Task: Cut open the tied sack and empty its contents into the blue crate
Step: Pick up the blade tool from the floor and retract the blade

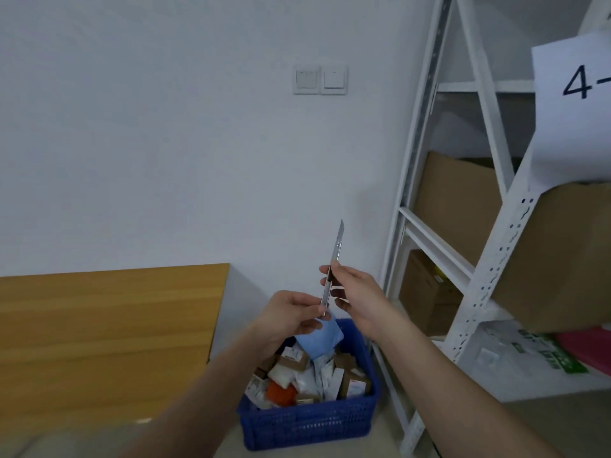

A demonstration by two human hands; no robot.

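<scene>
Sack is nowhere visible from the head camera; whether it has already been emptied cannot be told. What shows is the blue perforated plastic crate [307, 421] on the floor, between the wooden counter [109, 328] and the white metal shelving rack [426, 200], already heaped with small cardboard boxes, white pouches and a pale blue soft packet [319, 338]. Above it, both hands hold a slim silver utility knife [332, 269], blade pointing up and away from the body. The right hand [353, 295] has its fingers curled round the middle of the handle, and the left hand [291, 312] pinches the lower end, probably to work the slider and keep the edge clear of skin.
</scene>
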